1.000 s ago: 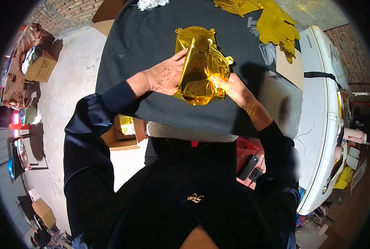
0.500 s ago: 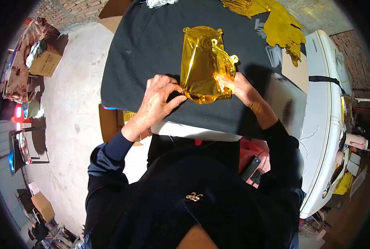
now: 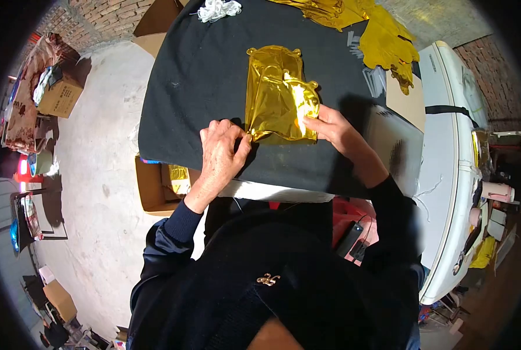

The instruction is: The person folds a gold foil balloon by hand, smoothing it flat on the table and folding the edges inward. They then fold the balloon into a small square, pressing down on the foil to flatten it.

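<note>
A folded, shiny gold foil balloon [image 3: 269, 99] lies on the black cloth of the table [image 3: 184, 111], small round tabs sticking out at its top and right side. At its lower left corner, my left hand [image 3: 220, 149] is closed, thumb and fingers pinching the foil. My right hand [image 3: 339, 133] grips the right edge between thumb and fingers, its fingertips partly hidden by the foil. The lower edge looks crumpled between the two hands.
More flat gold foil balloons [image 3: 386, 44] lie at the table's far right, by clear plastic strips [image 3: 373, 80]. A bundle of white string [image 3: 218, 9] sits at the far left. An open cardboard box [image 3: 152, 195] stands below the left edge; a white appliance [image 3: 447, 175] is at right.
The view has shifted slightly. My right hand has folded the foil's right side inward, and the foil looks flatter and less raised there. My left hand keeps pinching the lower left corner.
</note>
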`<move>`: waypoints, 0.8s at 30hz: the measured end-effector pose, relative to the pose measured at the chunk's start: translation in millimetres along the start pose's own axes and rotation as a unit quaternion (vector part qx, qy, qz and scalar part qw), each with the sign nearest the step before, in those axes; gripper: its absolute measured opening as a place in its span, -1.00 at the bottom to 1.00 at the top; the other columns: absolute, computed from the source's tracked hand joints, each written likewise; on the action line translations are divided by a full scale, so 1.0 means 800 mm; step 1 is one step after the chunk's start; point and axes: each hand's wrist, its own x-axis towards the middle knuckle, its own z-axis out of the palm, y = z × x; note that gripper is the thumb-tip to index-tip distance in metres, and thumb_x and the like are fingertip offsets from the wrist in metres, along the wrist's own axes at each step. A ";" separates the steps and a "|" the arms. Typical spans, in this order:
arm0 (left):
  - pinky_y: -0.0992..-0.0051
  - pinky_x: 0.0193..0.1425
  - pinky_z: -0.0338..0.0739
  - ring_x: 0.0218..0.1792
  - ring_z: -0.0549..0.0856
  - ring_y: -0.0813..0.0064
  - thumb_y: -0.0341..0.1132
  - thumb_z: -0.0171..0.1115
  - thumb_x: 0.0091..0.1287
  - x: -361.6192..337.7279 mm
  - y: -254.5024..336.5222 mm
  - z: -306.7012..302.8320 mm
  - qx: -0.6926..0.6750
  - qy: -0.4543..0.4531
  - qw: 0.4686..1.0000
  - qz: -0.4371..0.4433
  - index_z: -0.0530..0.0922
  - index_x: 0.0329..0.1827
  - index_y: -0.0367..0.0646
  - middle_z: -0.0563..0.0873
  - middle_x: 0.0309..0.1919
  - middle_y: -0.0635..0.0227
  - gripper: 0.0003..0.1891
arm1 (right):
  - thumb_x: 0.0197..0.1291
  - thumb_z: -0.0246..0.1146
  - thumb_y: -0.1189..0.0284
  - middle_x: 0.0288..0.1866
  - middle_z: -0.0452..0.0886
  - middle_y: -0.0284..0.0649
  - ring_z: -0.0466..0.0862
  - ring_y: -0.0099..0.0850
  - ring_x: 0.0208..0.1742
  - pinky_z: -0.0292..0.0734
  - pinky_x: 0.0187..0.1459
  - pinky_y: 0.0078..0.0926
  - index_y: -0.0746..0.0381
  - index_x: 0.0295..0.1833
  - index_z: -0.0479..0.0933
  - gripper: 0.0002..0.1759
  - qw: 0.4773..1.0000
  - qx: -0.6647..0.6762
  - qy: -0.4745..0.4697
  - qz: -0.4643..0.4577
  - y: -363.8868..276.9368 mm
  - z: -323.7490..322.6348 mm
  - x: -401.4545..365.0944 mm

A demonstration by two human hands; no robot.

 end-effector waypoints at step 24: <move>0.23 0.01 0.29 -0.21 0.55 0.29 -0.21 0.49 0.35 0.005 0.000 0.001 -0.014 -0.010 1.000 -0.026 0.69 -0.32 -0.11 0.63 -0.38 0.34 -0.80 | 0.42 0.31 0.69 0.11 0.70 -0.16 0.68 -0.54 0.12 0.59 0.14 -0.52 0.47 0.42 0.36 -0.48 0.983 -0.127 0.043 -0.123 0.029 0.013 -0.021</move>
